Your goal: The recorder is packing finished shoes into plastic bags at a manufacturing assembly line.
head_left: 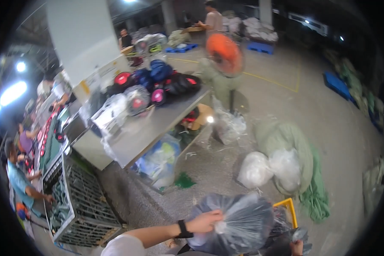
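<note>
At the bottom centre, my left hand (205, 221), with a black band on its wrist, is closed around the gathered neck of a large dark plastic bag (247, 219). The bag looks full and rounded, and its film fans out in creases from my fingers. My right hand (297, 247) shows only in part at the lower edge, closed beside some dark crumpled plastic film (301, 234); what exactly it grips is hard to make out. Just behind the bag stands a yellow crate (292, 210) with more dark plastic-wrapped things in it.
A metal table (147, 128) ahead bears bags and helmet-like red, blue and black goods (160, 72). An orange fan (224, 53) stands beyond it. Green sacks (286, 132) and white bags (255, 170) lie on the floor at right. A slatted metal cage (87, 205) and a person (19, 181) are left.
</note>
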A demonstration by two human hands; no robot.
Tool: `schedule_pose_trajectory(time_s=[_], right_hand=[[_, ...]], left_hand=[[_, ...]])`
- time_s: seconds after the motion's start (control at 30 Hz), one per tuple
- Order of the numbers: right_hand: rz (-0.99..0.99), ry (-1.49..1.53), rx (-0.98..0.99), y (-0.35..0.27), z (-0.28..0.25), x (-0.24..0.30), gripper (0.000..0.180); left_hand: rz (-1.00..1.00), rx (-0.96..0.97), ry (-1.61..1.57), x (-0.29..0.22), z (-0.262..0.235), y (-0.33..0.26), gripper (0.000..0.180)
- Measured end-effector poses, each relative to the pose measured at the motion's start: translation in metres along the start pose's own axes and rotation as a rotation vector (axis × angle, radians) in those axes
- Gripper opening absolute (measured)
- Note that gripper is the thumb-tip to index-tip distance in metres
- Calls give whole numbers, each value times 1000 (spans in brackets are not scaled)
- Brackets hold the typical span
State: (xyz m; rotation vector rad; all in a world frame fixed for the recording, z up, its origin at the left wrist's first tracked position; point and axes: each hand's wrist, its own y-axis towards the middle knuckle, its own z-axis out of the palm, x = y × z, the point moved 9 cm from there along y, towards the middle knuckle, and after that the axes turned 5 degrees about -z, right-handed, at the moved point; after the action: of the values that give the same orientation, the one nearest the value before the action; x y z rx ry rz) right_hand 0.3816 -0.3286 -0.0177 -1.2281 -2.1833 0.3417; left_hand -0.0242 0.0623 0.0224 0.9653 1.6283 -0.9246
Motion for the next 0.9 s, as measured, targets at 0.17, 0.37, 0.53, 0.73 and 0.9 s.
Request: schedule_pose_trajectory(time_s=[0.17, 0.37, 0.53, 0.73, 0.9], right_hand=[[-251, 639, -2, 38, -7, 188, 10], [-333, 901, -177, 122, -45, 275, 8], [-460, 1002, -158, 202, -74, 397, 8], [-592, 1149, -147, 215, -87, 534, 10], [-514, 1175, 19, 192, -49, 504, 14]], left_hand=[[-264, -392, -164, 45, -31, -89, 19], [-239, -832, -367, 45, -98, -127, 24], [-329, -1046, -92, -10, -182, -162, 25], [-266, -1349, 96, -83, -251, -251, 28], [-257, -1365, 78, -99, -282, -269, 26]])
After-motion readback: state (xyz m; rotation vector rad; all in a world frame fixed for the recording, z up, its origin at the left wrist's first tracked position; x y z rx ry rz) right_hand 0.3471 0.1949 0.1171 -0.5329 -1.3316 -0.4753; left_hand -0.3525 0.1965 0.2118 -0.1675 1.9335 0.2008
